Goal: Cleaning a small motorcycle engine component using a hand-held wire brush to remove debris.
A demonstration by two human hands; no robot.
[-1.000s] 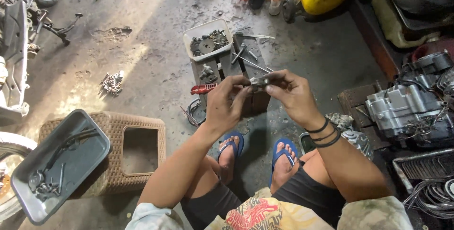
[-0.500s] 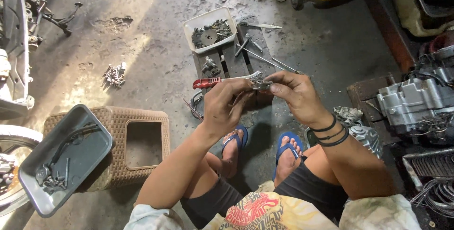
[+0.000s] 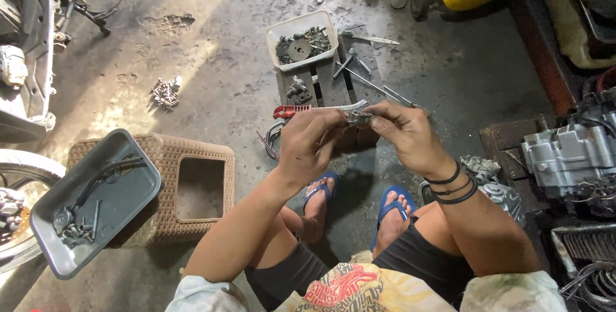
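We hold a small metal part [image 3: 359,118] pinched between the fingertips of our left hand [image 3: 308,148] and right hand [image 3: 407,138], above a dark wooden block [image 3: 324,84], with red-handled pliers [image 3: 314,109] lying crosswise just beyond, nearer the left hand.

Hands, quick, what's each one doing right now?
Left hand: closed on the red-handled tool.
Right hand: fingers pinched on a small metal part.

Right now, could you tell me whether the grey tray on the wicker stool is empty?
Not empty: the grey tray holds metal parts.
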